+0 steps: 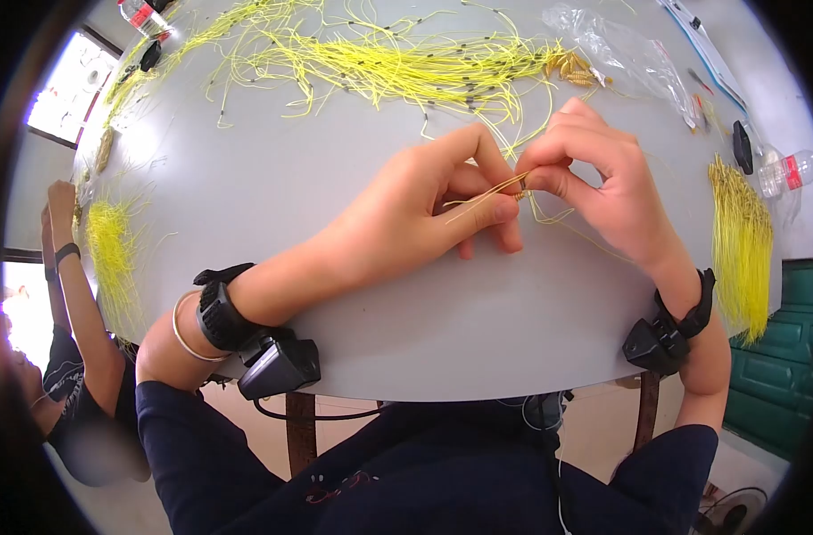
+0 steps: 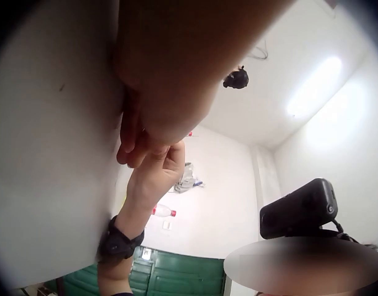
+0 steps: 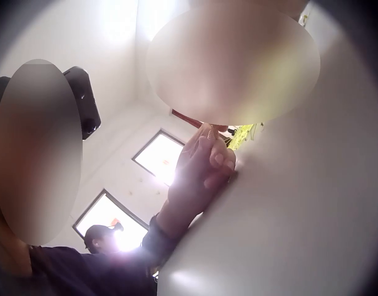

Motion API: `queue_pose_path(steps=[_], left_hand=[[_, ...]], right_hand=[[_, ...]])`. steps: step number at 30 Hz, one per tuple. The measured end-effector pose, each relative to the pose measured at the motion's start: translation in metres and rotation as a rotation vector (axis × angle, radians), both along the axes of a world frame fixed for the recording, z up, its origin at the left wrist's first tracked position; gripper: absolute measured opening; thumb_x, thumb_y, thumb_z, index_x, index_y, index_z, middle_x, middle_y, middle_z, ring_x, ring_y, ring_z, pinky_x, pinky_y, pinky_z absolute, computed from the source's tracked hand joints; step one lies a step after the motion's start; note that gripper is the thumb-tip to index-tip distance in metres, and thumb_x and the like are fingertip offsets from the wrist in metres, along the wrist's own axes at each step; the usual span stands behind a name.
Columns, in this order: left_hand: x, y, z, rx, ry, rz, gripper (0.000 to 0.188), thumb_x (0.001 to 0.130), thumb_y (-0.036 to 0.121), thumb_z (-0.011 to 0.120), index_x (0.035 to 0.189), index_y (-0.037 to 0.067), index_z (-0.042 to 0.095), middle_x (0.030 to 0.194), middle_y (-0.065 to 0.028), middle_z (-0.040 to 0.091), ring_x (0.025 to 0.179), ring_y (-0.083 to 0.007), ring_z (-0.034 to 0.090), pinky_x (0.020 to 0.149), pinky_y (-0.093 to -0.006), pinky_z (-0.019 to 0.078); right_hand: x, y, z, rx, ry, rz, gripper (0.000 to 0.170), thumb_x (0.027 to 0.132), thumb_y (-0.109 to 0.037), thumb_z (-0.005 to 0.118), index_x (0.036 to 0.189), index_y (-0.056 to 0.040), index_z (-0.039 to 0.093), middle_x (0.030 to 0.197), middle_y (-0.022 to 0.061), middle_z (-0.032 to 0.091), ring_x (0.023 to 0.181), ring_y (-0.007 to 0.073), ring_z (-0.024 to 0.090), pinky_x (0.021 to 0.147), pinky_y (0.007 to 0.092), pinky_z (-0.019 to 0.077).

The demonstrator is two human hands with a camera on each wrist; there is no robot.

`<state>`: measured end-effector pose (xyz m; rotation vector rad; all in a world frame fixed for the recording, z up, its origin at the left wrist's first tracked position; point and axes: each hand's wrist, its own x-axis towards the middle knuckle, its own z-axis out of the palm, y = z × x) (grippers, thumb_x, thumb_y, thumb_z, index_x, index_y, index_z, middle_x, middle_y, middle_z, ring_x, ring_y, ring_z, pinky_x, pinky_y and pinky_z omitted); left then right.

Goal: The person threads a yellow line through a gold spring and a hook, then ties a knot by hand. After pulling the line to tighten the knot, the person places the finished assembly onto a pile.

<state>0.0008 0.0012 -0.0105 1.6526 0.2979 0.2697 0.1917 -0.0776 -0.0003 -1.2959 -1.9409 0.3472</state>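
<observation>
Over the middle of the table both hands meet at a few thin yellow-gold cords (image 1: 482,195). The left hand (image 1: 429,189) pinches them between thumb and fingers, their loose ends pointing back toward the wrist. With thumb and forefinger the right hand (image 1: 602,165) pinches the cords just beside the left fingertips. A small gold coiled piece (image 1: 519,195) shows at the left thumb tip. Thin yellow strands trail from the hands up to a large bundle of yellow cords (image 1: 397,71). In the left wrist view the left hand largely hides the work; the right hand (image 2: 152,172) appears beyond.
Another yellow bundle (image 1: 742,250) lies at the right edge, near a water bottle (image 1: 792,173). Clear plastic bags (image 1: 625,53) and a clipboard (image 1: 705,49) are at the back right. On the left, a yellow pile (image 1: 112,245) lies by another person's arms (image 1: 81,267).
</observation>
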Motion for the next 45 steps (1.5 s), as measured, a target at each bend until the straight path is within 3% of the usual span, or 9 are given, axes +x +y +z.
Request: queue_pose_path(steps=[6, 13, 16, 18, 22, 31, 33, 37, 45], left_hand=[[-0.003, -0.001, 0.011, -0.02, 0.064, 0.0, 0.027, 0.089, 0.011, 0.054, 0.106, 0.006, 0.035, 0.077, -0.0093, 0.067, 0.063, -0.0061, 0.054, 0.055, -0.0183, 0.0417], [-0.003, -0.007, 0.0, -0.063, -0.166, -0.516, 0.016, 0.082, 0.01, 0.064, 0.095, 0.001, 0.064, 0.078, -0.0061, 0.067, 0.069, -0.0119, 0.061, 0.06, -0.0222, 0.0446], [-0.004, -0.004, 0.004, -0.003, -0.199, -0.592, 0.013, 0.081, 0.011, 0.064, 0.087, 0.0, 0.067, 0.075, -0.0078, 0.066, 0.068, -0.0125, 0.062, 0.061, -0.0232, 0.0454], [-0.006, -0.004, 0.008, -0.083, -0.024, -0.564, 0.015, 0.084, 0.013, 0.062, 0.083, -0.001, 0.066, 0.068, -0.006, 0.064, 0.062, -0.0113, 0.06, 0.057, -0.0231, 0.0442], [-0.005, -0.004, 0.012, -0.115, 0.05, -0.426, 0.022, 0.085, 0.018, 0.061, 0.073, -0.001, 0.063, 0.061, -0.0034, 0.059, 0.056, -0.0095, 0.057, 0.053, -0.0222, 0.0418], [-0.005, 0.001, 0.013, 0.007, 0.086, -0.552, 0.027, 0.081, 0.021, 0.067, 0.065, 0.0, 0.059, 0.059, -0.002, 0.056, 0.051, -0.0075, 0.052, 0.047, -0.0213, 0.0362], [-0.005, -0.002, 0.013, -0.235, 0.021, -0.509, 0.019, 0.078, 0.017, 0.069, 0.07, 0.001, 0.062, 0.062, -0.0037, 0.057, 0.053, -0.0079, 0.053, 0.047, -0.0214, 0.037], [-0.004, -0.002, 0.011, -0.279, -0.023, -0.46, 0.014, 0.076, 0.014, 0.071, 0.077, 0.001, 0.064, 0.068, -0.0046, 0.059, 0.059, -0.0088, 0.055, 0.051, -0.0214, 0.0385], [0.0, 0.012, -0.003, 0.235, -0.316, 0.23, 0.032, 0.089, 0.037, 0.052, 0.087, 0.005, 0.06, 0.076, -0.001, 0.04, 0.084, -0.0132, 0.048, 0.081, -0.0281, 0.0344]], right_hand=[[0.001, 0.0, -0.002, -0.164, 0.207, 0.087, 0.009, 0.077, -0.01, 0.066, 0.083, -0.0039, 0.065, 0.073, 0.0008, 0.061, 0.072, 0.0115, 0.051, 0.067, 0.0233, 0.0398], [0.004, 0.002, 0.002, -0.27, 0.289, -0.021, 0.012, 0.079, -0.011, 0.063, 0.089, -0.0039, 0.066, 0.083, 0.0042, 0.063, 0.078, 0.01, 0.055, 0.072, 0.0246, 0.0411], [0.004, 0.003, 0.006, -0.008, 0.216, -0.257, 0.016, 0.08, -0.009, 0.061, 0.094, -0.0039, 0.065, 0.087, 0.006, 0.063, 0.078, 0.0122, 0.055, 0.073, 0.0257, 0.0411], [-0.001, -0.007, 0.028, 0.301, -0.102, -0.237, 0.019, 0.086, -0.009, 0.049, 0.095, 0.0039, 0.06, 0.094, 0.0097, 0.061, 0.087, 0.0175, 0.055, 0.084, 0.0279, 0.0377], [0.002, -0.07, 0.067, 0.787, -0.934, -0.135, 0.029, 0.09, -0.024, 0.04, 0.084, -0.0024, 0.058, 0.068, 0.0105, 0.057, 0.064, 0.0204, 0.055, 0.065, 0.0327, 0.0482], [0.015, -0.09, 0.082, 1.479, -0.884, -0.111, 0.038, 0.093, -0.031, 0.029, 0.071, -0.0082, 0.051, 0.055, 0.0062, 0.048, 0.053, 0.0167, 0.049, 0.05, 0.0288, 0.0458], [0.018, -0.096, 0.082, 1.645, -0.858, -0.101, 0.042, 0.094, -0.032, 0.026, 0.068, -0.0097, 0.05, 0.052, 0.0052, 0.045, 0.05, 0.0158, 0.047, 0.046, 0.0279, 0.0452], [0.02, -0.118, 0.07, 1.456, -0.867, -0.285, 0.048, 0.095, -0.038, 0.015, 0.064, -0.014, 0.042, 0.052, 0.0013, 0.039, 0.045, 0.0113, 0.039, 0.039, 0.0217, 0.0368], [0.016, -0.108, 0.066, 1.441, -0.654, -0.18, 0.044, 0.096, -0.033, 0.022, 0.068, -0.0121, 0.048, 0.057, 0.0029, 0.044, 0.05, 0.0151, 0.044, 0.048, 0.0259, 0.0426]])
